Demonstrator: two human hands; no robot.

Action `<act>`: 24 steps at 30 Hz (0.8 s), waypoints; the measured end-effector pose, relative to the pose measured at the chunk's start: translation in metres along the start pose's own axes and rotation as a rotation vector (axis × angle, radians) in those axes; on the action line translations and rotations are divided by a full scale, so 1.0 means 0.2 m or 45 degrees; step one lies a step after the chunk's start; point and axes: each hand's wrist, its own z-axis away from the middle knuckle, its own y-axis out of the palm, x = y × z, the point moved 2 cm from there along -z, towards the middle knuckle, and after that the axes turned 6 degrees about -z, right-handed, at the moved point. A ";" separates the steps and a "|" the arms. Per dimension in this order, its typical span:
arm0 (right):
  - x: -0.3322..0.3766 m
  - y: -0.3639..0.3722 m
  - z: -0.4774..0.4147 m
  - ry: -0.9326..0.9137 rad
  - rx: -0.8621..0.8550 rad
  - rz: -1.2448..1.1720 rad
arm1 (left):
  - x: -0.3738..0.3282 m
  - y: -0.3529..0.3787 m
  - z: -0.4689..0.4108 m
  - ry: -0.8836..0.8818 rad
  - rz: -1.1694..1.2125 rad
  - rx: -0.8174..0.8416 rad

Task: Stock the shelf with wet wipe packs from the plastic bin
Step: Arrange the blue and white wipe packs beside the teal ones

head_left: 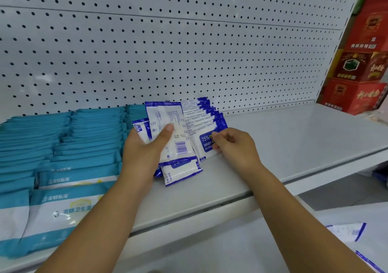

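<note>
We see a bundle of wet wipe packs (pixel 175 134), white with blue ends, gripped in the left hand (pixel 142 149) just above the middle of the shelf (pixel 294 138). The thumb (pixel 165 133) lies across the top pack, whose printed back and barcode face us. The fingers curl round behind the bundle. At least one pack sticks out below the hand, tilted to the right.

Just right of the bundle, a row of packs (pixel 201 115) of the same blue and white kind leans in an overlapping file on the shelf. It runs from the near middle back to the far panel. The front pack (pixel 204 144) shows "75%" and "Alcohol" on a blue label. The right hand (pixel 237 149) pinches this pack at its right edge, with curled fingertips on the wrapper.

To the left, teal wipe packs (pixel 84 138) fill the shelf in several overlapping files from the near edge to the back. Behind everything stands a white pegboard back panel (pixel 168 52). At the far right, red cartons (pixel 361 67) are stacked beyond the end of the shelf.

Near the right corner, below the shelf, two loose packs (pixel 346 231) with blue edges lie on a pale surface. This may be the bin, though the view there is too blurred to tell.
</note>
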 end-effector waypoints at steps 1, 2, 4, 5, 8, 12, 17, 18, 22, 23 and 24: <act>-0.01 0.00 0.00 0.008 -0.002 -0.010 | 0.00 0.00 0.00 0.000 -0.001 0.004; -0.01 0.00 0.01 0.014 -0.004 -0.020 | 0.00 0.00 0.01 -0.002 -0.008 0.011; -0.01 0.00 0.01 0.024 0.001 -0.034 | 0.00 0.00 0.02 -0.011 -0.013 0.015; 0.00 0.00 0.01 0.029 0.007 -0.044 | -0.01 0.01 0.01 -0.013 -0.009 0.017; 0.02 0.00 0.01 0.053 0.026 -0.081 | -0.01 0.01 0.00 -0.026 -0.007 0.025; 0.04 0.01 0.02 0.056 0.020 -0.106 | -0.01 0.01 -0.02 -0.033 -0.013 0.039; 0.05 0.02 0.05 0.016 0.025 -0.072 | -0.01 0.00 -0.02 -0.058 0.011 0.026; 0.06 0.02 0.06 -0.007 0.021 -0.068 | -0.02 0.00 -0.01 -0.061 0.009 0.027; 0.14 0.08 0.16 -0.061 0.099 -0.130 | -0.02 0.01 0.02 -0.053 0.015 0.059; 0.15 0.10 0.19 -0.018 0.159 -0.176 | -0.02 0.01 0.03 -0.064 0.000 0.074; 0.17 0.12 0.22 0.008 0.224 -0.216 | -0.02 0.02 0.04 -0.072 -0.008 0.092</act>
